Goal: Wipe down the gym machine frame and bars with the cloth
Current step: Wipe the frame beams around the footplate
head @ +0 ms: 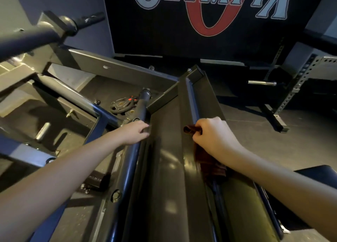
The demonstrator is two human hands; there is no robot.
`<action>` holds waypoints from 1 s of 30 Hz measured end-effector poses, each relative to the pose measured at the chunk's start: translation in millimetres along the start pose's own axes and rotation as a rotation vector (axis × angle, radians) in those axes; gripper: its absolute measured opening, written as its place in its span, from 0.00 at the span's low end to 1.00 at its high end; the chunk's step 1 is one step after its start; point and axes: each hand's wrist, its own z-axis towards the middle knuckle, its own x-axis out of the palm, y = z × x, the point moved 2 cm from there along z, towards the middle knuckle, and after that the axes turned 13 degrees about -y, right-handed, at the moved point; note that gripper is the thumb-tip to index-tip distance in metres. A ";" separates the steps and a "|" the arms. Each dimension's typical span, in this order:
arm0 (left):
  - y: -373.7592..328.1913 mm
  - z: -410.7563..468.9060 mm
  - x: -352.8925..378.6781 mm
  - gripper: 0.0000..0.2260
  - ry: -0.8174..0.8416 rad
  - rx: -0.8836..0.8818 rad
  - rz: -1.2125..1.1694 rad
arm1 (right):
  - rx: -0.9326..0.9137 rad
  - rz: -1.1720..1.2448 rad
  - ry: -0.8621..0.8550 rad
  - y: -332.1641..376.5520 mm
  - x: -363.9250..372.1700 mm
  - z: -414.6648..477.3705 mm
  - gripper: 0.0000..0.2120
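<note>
Head view: two bare forearms come in from 7 and 5 o'clock. The right hand (215, 134), just right of ctr, is clamped round a dark red cloth (209, 163). A rolled end pokes out of the fist toward 9 o'clock, and the rest trails back under the wrist along the right rail of the grey machine frame (164, 168). The left hand (135, 132), just left of ctr, has its fingers curled over a dark round bar (128, 168) running beside the frame's left edge. A black pad (317, 170) shows at 4 o'clock. Farther out, a weight plate (121, 106) w/ red marks lies on the floor at 11 o'clock. A perforated rack upright (299, 81) stands at 2 o'clock, and a black OLYMPIA banner (209, 13) fills the wall at 12.
</note>
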 end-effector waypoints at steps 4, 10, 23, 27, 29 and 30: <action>54.1 2.4 1.7 0.10 0.139 -0.145 0.006 | -0.170 0.018 -0.093 35.5 6.8 43.0 0.03; 101.7 0.3 35.5 0.08 0.079 -0.259 -0.237 | -0.067 0.196 0.088 70.0 86.1 107.1 0.06; 115.5 16.7 89.4 0.13 0.038 -0.424 -0.469 | 0.321 0.436 0.299 78.1 249.5 132.9 0.11; 118.6 22.1 95.9 0.13 -0.045 -0.472 -0.563 | 0.253 0.389 0.372 77.0 247.7 121.1 0.11; 119.9 22.6 94.1 0.09 -0.059 -0.456 -0.624 | 0.230 0.374 0.382 74.1 249.0 108.3 0.03; 123.0 22.8 94.6 0.06 -0.061 -0.435 -0.664 | 0.254 0.378 0.367 73.2 250.2 103.1 0.03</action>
